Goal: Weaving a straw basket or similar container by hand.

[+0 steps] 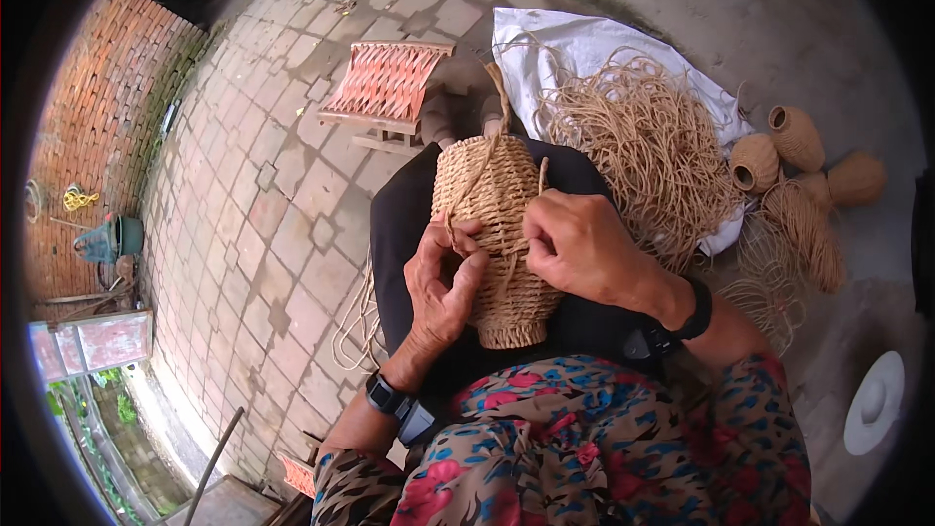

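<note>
Head view: basket (511, 197) on dark lap (397, 224)
Left hand (438, 278): pinching cord (452, 232) at basket's left
Right hand (582, 245): fisted against its right side (contents hidden)
Fibre (648, 151): heaped on white sheet (521, 58)

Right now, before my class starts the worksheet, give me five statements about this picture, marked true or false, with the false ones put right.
1. The woven basket lies over the person's lap. True.
2. The right hand is spread flat with straight fingers. False: its fingers are curled, at the basket's right side.
3. The left hand is at the basket's left side. True.
4. The cord heap lies on a bright blue sheet. False: the sheet is white.
5. The stool with the orange woven seat stands left of the cord heap in the picture. True.
</note>
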Demonstrator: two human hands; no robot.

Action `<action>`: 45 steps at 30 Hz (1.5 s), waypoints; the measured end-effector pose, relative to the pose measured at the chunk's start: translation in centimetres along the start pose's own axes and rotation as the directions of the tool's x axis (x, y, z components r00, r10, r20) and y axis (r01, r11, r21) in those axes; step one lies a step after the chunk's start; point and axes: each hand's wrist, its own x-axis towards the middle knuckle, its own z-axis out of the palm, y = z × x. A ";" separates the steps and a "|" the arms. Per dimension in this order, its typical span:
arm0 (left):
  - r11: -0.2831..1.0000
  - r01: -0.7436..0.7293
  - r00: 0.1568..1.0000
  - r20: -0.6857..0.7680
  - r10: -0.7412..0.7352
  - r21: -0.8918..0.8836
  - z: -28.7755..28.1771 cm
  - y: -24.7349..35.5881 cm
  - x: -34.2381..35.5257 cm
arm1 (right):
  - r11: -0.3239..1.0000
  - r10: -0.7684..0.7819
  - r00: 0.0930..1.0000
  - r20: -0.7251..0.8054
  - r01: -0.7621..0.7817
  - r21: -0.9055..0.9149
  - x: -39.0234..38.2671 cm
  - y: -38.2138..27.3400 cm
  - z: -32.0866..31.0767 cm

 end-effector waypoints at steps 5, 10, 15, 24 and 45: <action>0.994 -0.077 0.996 0.038 0.074 0.071 -0.4 -0.1 0.2 | 0.955 0.241 0.970 0.016 -0.240 0.176 -0.8 0.2 -1.2; 0.980 -0.141 0.983 0.137 0.122 0.140 -0.6 1.2 0.9 | 0.968 0.099 0.994 0.051 -0.108 0.225 -0.6 -0.2 -0.4; 0.903 -0.200 0.965 0.234 0.115 0.380 0.1 3.3 1.5 | 0.869 0.243 0.969 0.040 -0.236 0.434 -1.8 0.9 0.0; 0.997 -0.015 0.992 0.125 0.005 0.074 -0.6 1.7 1.3 | 0.001 0.497 0.824 0.273 -0.315 0.949 -3.0 2.8 -1.1; 0.946 0.096 0.993 0.097 -0.069 -0.310 -1.3 -1.4 0.3 | 0.903 -0.159 0.965 0.209 0.057 0.425 -5.4 -1.0 -0.9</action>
